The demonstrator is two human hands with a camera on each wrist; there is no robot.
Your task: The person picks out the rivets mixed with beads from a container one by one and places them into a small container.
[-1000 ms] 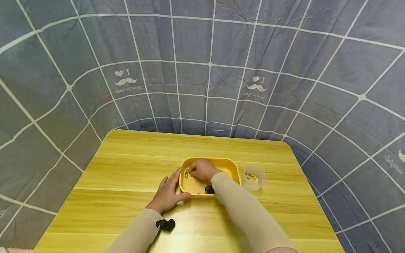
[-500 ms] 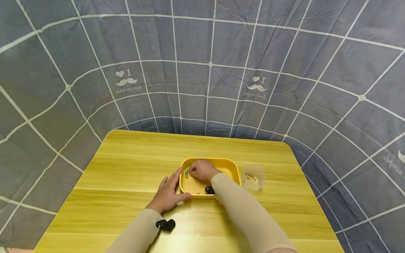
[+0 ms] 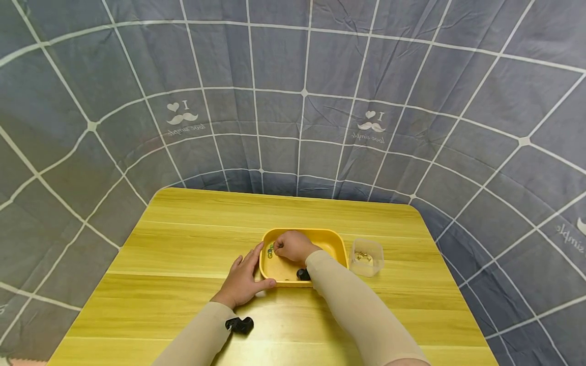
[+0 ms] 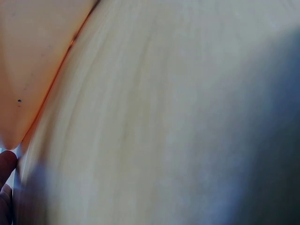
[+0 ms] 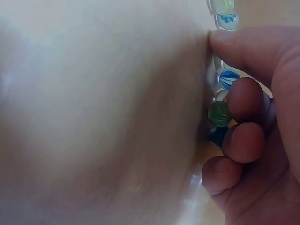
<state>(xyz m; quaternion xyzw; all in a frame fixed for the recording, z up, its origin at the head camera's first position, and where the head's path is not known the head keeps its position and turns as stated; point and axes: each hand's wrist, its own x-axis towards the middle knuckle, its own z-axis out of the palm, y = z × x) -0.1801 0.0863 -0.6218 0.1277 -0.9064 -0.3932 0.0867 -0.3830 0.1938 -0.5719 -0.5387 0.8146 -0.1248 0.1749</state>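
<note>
A yellow-orange tray [image 3: 334, 244] stands on the wooden table, with a line of small glass marbles [image 3: 270, 252] along its left end. My left hand [image 3: 242, 280] rests against the tray's front left corner, fingers stretched along the left rim and thumb on the front rim. Inside the tray, my right hand [image 3: 295, 246] is bent over the marbles. In the right wrist view a blue-striped marble [image 5: 228, 79] sits between thumb and forefinger, and a green marble [image 5: 219, 114] touches the curled fingertips. The hand partly hides the others.
Right of the tray stands a clear plastic box [image 3: 374, 264] with small gold-coloured pieces [image 3: 363, 255] inside. Black wrist devices [image 3: 239, 325] sit on both sleeves; the right one hangs over the tray's front part. A grey grid-patterned curtain [image 3: 279, 117] encloses the table's far side.
</note>
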